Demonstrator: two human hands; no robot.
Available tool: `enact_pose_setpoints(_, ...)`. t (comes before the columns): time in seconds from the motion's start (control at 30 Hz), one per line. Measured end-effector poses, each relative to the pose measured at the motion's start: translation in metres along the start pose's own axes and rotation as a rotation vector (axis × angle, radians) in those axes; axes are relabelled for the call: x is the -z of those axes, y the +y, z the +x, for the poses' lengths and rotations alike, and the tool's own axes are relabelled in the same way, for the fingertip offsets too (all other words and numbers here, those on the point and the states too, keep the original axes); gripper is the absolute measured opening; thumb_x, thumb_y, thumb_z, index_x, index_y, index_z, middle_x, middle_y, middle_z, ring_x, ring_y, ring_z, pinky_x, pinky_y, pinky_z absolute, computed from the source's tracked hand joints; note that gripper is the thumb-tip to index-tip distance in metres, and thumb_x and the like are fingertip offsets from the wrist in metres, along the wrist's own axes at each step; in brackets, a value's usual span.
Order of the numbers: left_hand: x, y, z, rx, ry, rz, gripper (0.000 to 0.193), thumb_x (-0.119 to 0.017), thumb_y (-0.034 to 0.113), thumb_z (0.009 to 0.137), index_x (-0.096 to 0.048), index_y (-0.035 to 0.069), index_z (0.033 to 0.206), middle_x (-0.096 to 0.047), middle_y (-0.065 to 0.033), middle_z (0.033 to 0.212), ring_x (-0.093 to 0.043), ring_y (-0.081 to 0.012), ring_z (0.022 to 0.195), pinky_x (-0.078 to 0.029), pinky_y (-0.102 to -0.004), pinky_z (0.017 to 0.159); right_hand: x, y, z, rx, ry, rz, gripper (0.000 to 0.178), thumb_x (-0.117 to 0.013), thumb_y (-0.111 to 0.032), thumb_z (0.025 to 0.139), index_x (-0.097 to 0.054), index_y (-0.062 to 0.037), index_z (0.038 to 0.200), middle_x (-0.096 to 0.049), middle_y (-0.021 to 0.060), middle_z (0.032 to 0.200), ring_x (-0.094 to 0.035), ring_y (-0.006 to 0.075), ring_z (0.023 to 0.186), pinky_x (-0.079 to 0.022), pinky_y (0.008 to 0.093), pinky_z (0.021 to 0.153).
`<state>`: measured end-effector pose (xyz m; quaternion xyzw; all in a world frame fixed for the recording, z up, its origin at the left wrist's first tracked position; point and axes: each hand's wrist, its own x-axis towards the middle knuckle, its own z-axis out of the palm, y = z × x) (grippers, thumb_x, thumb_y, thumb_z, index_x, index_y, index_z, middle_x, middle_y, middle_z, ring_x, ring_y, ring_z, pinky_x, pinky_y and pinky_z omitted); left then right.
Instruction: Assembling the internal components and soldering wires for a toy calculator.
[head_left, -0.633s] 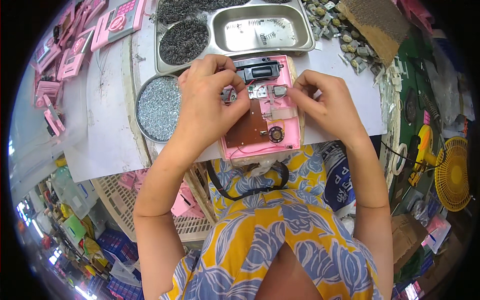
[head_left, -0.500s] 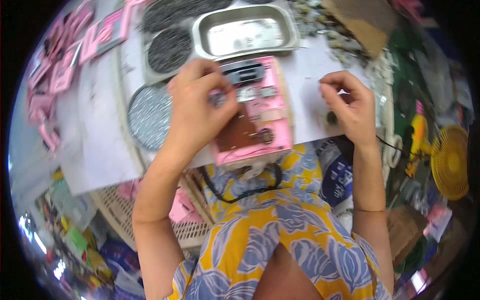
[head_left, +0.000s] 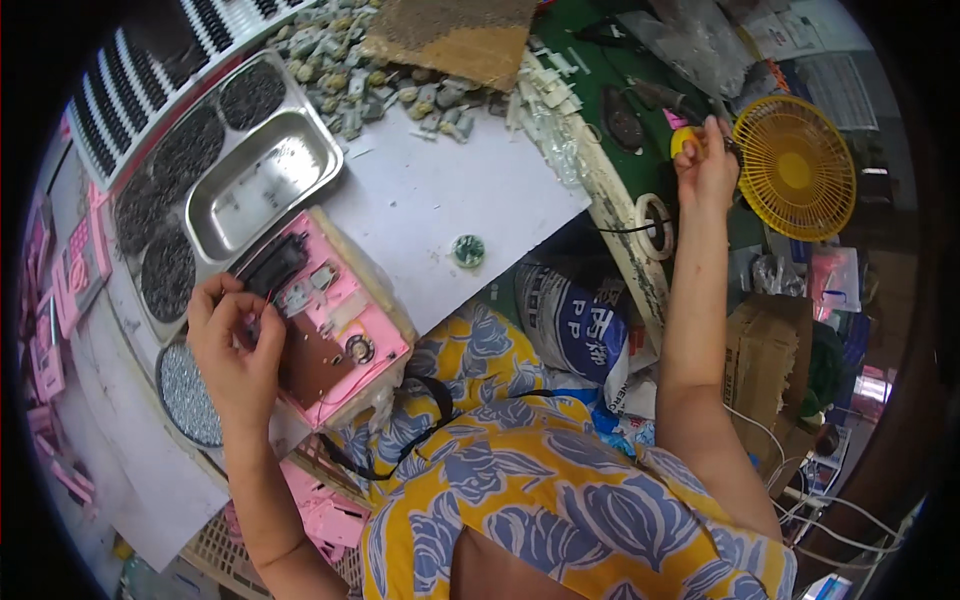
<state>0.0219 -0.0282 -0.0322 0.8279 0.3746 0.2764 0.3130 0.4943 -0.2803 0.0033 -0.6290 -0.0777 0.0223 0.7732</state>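
In front of me to the left, a pink plastic housing (head_left: 375, 340) lies tilted on a padded block, with a black part, a brown circuit board (head_left: 312, 362) and a small round part with wires inside. My left hand (head_left: 235, 340) is at its left edge, thumb and fingers pinched on what looks like a thin red wire (head_left: 268, 298). Far to the right, my right hand (head_left: 708, 170) is closed around a yellow-handled tool (head_left: 686, 140), apparently a soldering iron. My fingers hide most of it.
A steel tray (head_left: 330, 165) with black screws stands behind the housing, and a round dish (head_left: 190, 395) of silvery bits on its left. Small grey parts (head_left: 345, 75) are heaped at the back. A green-topped tin (head_left: 467, 251) sits on white paper; a yellow fan (head_left: 795, 170) stands right.
My right hand has moved from beside the housing out to the far right and closed on the yellow-handled tool. My left hand stays at the housing. The view has swung right.
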Motion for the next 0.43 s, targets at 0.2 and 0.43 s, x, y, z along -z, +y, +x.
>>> enact_pose_setpoints(0.2, 0.005, -0.008, 0.004, -0.189, 0.083, 0.058, 0.013, -0.073, 0.009, 0.069, -0.064, 0.002, 0.075, -0.063, -0.0127, 0.094, -0.062, -0.0312, 0.087, -0.049, -0.0407, 0.077, 0.064, -0.009, 0.037, 0.244, 0.354, -0.297, 0.016, -0.062, -0.022, 0.093, -0.067, -0.0068, 0.090, -0.049, 0.0010, 0.064, -0.044, 0.0130, 0.051, -0.039, 0.0323, 0.047)
enact_pose_setpoints(0.43, 0.000, -0.006, -0.004, -0.031, 0.032, 0.045, 0.011, -0.074, 0.013, 0.070, -0.067, 0.006, 0.074, -0.064, -0.0075, 0.101, -0.060, -0.0282, 0.100, -0.041, -0.0482, 0.093, 0.123, -0.067, -0.003, -0.280, -0.386, 0.506, 0.070, -0.068, -0.025, 0.078, -0.038, 0.0132, 0.128, -0.046, 0.0130, 0.106, -0.047, 0.0208, 0.093, -0.044, 0.0275, 0.063)
